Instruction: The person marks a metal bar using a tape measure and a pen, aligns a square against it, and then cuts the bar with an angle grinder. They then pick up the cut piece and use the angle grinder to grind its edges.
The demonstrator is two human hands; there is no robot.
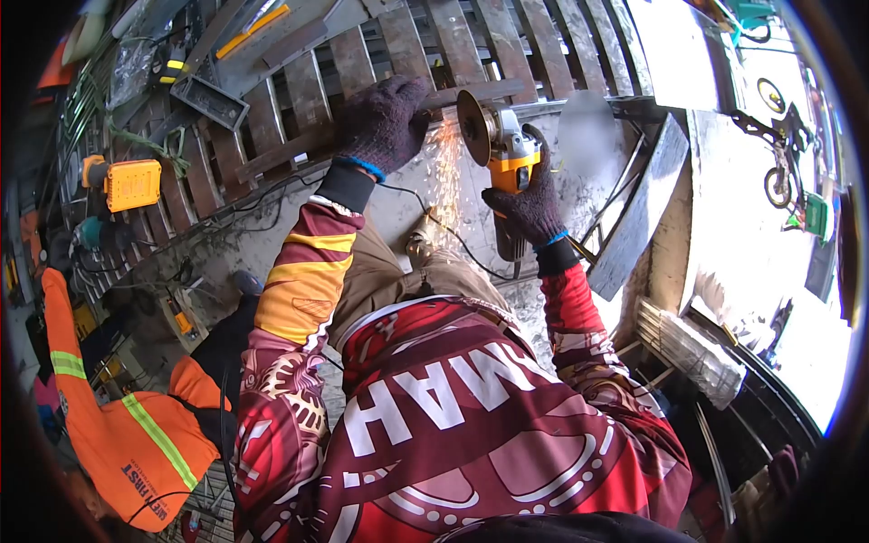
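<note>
My right hand, in a dark knitted glove, is wrapped round a yellow and black angle grinder. Its disc stands close to a long flat metal bar, and bright sparks stream down toward my legs. My left hand, also gloved, is closed over that bar and presses it on the slatted metal bench. The fingers on the bar's far side are partly hidden.
A yellow battery-style case and a metal box section lie on the bench at left. A dark power cord hangs below its edge. At lower left is a person in an orange jacket. A grey board leans at right.
</note>
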